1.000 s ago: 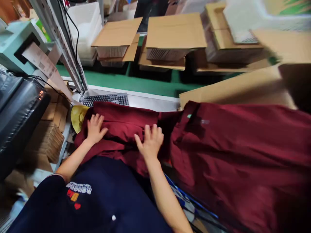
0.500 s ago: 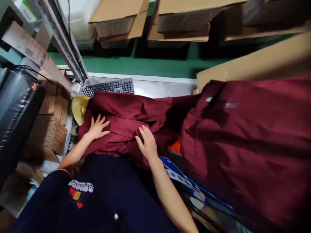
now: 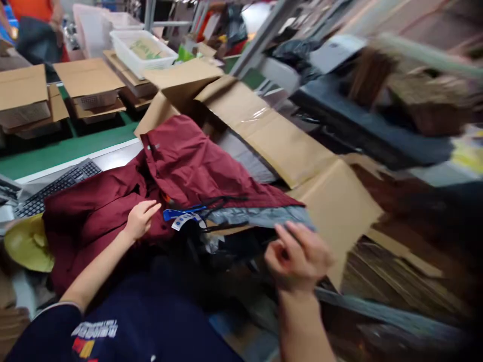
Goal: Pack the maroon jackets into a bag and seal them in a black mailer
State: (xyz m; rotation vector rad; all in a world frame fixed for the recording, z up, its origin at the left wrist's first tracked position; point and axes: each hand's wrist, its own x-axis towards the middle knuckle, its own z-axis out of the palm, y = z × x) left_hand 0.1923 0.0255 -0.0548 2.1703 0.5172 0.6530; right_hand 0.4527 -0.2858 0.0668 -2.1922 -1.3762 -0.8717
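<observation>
**Right hand has moved off the left part of the crumpled dark-red cloth garment to its near right corner**

At the far left, a person in an orange top stands with a large dark bag-like item, beyond a row of brown cardboard boxes on a green flat surface. On the near left, a yellow-green crumpled item touches the garment's left edge. Just beyond lies a black computer keyboard on the pale metal counter.

Left hand has shifted rightward along the garment since the earlier frames; its grip is loose, fingers extended over the cloth, nothing held. Just right of it are a blue strip and a white tag with blue dots.

The garment spreads across the middle, its right part draped against a large open brown cardboard box. Right hand, blurred, is raised with curled fingers beside a grey sheet edge; whether its grip has closed on anything cannot be told. At the near right are stacked flat cardboard pieces.
</observation>
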